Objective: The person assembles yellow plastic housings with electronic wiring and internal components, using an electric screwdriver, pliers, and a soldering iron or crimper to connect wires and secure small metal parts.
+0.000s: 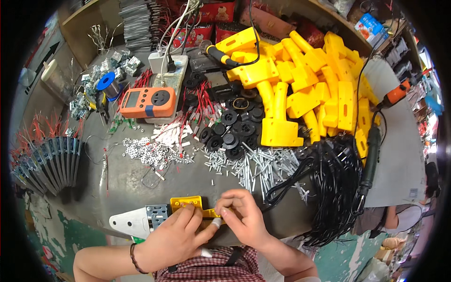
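Note:
At the front edge of the bench lies a yellow plastic housing (196,201), its open inner side up and a narrow handle part reaching right. A perforated metal bracket (158,216) and a pale, tapering metal plate (129,221) extend from its left side. My left hand (181,230) is closed over the housing, fingers on its middle; two of its digits carry white wraps. Above the handle end, my right hand (242,218) pinches with thumb and fingertips. Whatever sits in that pinch is too small or hidden to name.
Behind my hands lie loose screws (263,167), white rings (145,151) and black round caps (230,136). Yellow housings (300,80) pile up at back right, above bundled black cables (331,188). An orange multimeter (148,102), a solder spool (109,85) and an electric screwdriver (371,155) lie around.

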Demonstrator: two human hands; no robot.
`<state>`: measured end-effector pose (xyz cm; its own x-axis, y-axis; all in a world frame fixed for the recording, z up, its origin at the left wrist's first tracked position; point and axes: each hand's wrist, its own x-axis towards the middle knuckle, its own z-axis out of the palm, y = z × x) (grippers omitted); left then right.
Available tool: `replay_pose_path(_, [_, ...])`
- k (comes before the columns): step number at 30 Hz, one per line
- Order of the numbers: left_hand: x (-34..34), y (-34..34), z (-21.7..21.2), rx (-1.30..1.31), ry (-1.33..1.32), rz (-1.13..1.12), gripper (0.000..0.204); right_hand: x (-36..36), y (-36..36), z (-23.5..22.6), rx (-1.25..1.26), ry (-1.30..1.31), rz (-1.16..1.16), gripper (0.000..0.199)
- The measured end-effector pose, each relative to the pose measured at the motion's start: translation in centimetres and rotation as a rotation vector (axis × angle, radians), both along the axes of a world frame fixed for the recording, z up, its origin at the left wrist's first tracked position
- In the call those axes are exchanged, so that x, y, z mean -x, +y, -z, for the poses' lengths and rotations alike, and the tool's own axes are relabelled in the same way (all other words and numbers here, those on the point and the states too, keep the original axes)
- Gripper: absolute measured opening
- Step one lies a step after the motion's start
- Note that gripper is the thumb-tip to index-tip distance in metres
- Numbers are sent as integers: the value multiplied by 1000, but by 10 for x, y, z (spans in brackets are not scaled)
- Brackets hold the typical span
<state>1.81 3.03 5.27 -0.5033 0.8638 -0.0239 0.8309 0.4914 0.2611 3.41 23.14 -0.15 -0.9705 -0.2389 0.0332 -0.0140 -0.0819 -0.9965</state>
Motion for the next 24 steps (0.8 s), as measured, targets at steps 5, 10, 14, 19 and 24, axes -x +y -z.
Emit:
replay_pose_path(5, [-16, -3, 4, 160, 194, -38, 73, 54, 40, -28, -763, 402, 131, 44])
replay_pose_path(10, [-11, 2, 9, 92, 214, 48, 68, 107, 125, -37, -1377, 648, 260, 74])
replay_pose_path(14, [-9, -1, 11, 89, 273, 23, 43, 100, 90, -58, -1261, 704, 234, 78])
replay_pose_path(19, [-12, 0, 9, 119, 359, 44, 43, 68, 43, -52, -1335, 650, 29, 73])
replay_pose_path(24, [-17, 0, 12, 112, 389, 32, 43, 90, 61, -60, -1451, 650, 9, 31])
